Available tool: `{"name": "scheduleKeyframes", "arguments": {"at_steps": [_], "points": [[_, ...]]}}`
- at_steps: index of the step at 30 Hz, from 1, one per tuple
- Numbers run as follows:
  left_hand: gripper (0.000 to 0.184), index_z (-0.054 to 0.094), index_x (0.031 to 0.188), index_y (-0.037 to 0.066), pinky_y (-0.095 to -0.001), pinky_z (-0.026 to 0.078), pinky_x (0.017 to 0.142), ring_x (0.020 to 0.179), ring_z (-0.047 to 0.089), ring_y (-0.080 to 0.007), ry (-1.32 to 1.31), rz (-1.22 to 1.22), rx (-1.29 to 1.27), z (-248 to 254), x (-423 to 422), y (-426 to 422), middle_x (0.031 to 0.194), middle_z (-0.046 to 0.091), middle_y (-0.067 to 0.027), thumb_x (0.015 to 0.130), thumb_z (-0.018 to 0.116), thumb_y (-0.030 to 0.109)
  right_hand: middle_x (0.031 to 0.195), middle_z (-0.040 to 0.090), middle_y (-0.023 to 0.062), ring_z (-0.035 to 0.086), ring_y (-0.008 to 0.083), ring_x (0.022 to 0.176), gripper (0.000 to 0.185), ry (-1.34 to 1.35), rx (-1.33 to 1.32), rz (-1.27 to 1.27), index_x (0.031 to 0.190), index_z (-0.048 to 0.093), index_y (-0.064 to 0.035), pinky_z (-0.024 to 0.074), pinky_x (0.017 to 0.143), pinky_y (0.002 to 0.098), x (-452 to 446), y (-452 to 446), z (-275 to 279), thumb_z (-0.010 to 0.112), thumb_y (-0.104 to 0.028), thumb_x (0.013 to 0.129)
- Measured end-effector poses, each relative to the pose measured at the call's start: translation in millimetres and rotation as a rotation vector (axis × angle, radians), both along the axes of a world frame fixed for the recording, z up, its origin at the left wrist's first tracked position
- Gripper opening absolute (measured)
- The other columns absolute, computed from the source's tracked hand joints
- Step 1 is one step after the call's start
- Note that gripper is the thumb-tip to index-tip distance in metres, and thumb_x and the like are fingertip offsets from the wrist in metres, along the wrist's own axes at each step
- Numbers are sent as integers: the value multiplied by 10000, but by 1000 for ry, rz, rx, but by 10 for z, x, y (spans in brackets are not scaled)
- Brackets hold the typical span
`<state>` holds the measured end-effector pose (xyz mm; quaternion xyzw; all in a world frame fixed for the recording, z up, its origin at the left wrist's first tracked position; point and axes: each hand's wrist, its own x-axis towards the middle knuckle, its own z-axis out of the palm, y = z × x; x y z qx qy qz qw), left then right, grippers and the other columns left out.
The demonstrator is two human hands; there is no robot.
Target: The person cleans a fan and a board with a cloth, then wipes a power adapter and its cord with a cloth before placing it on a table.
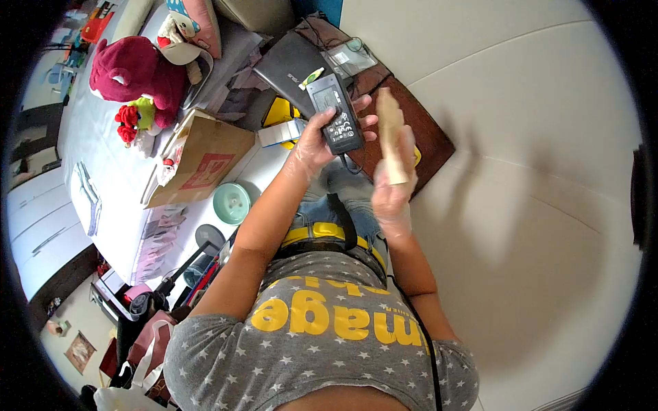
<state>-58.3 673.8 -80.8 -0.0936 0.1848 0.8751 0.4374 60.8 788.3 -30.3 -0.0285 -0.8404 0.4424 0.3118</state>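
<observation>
A black power adapter (336, 123) with white label print lies in my left hand (317, 140), thumb across its face and fingers behind its edge. Its cable hangs from the lower end. To the right, my right hand (395, 181) holds a beige cloth (391, 130) upright, close to the adapter but apart from it. Clear gloves cover both hands. Behind the adapter a black laptop (284, 65) rests with a small green and white packet (312, 78) near its edge.
A brown board (428, 137) lies behind my right hand. At left are a cardboard box (212, 161), a mint bowl (232, 203), a white and blue box (281, 133) and a dark red plush toy (133, 72). A pale wall (534, 103) stands at right.
</observation>
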Motion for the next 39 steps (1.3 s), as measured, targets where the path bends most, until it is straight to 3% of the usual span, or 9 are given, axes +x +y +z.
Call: {"name": "scheduleKeyframes", "arguments": {"at_steps": [3,8,11,17,19,24,27,31,39], "points": [[599,460,1218,-5,-406,466,908,1033,576,-297,-129,-52,15,191,18,63,1147,562,-176,877,461,488,1333,368,194,322,413,1247,482,-297,536,210,1243,459,-29,234,1050,493,-46,-18,78,566,-230,818],[827,506,1162,0,-401,492,865,979,596,-288,-104,-260,-97,158,-61,5,1089,586,-175,795,318,717,1373,308,213,276,401,1278,518,-343,341,398,1276,406,-25,230,1051,480,-107,-40,108,511,-299,849],[809,508,1152,1,-395,505,842,940,608,-284,-128,-278,-93,123,-65,38,1046,600,-170,802,318,705,1381,302,213,267,406,1283,607,-271,-20,431,1285,389,-9,226,1052,479,-94,42,-161,550,-381,832],[765,476,1217,40,-392,449,916,1057,546,-249,-205,-197,-42,301,51,266,1171,543,-132,813,373,680,1392,235,283,228,452,1286,772,-496,466,72,1358,238,43,183,1062,512,-354,-114,-28,551,-412,819],[569,261,1365,7,-279,185,1102,1310,271,-180,-166,-27,-230,611,113,333,1416,300,-100,954,225,398,1402,196,297,202,471,1287,759,-388,473,119,1344,212,90,175,1056,526,-427,-9,-30,469,-438,864],[700,437,1275,69,-377,432,913,1106,504,-213,182,-268,-510,231,227,372,1232,514,-115,821,492,599,1411,198,283,205,449,1297,692,-271,495,69,1372,159,75,144,1082,495,-760,261,28,440,-325,882],[713,432,1269,59,-379,446,898,1053,542,-228,-81,-303,-366,252,207,422,1189,544,-113,812,508,601,1398,227,289,223,444,1293,663,-267,417,59,1363,182,78,155,1083,480,-914,364,-21,449,-289,880],[787,487,1209,35,-397,455,885,978,578,-260,60,-327,-448,191,170,352,1115,580,-131,782,442,694,1402,223,285,206,434,1305,664,-279,354,112,1353,219,79,130,1085,491,-804,270,-68,423,-349,888],[826,548,1154,26,-397,446,907,1003,572,-283,-108,-475,-80,126,-137,172,1117,588,-145,773,371,737,1391,228,301,180,420,1324,794,-375,453,256,1319,250,124,132,1074,517,-202,-194,-92,434,-493,854]]}}
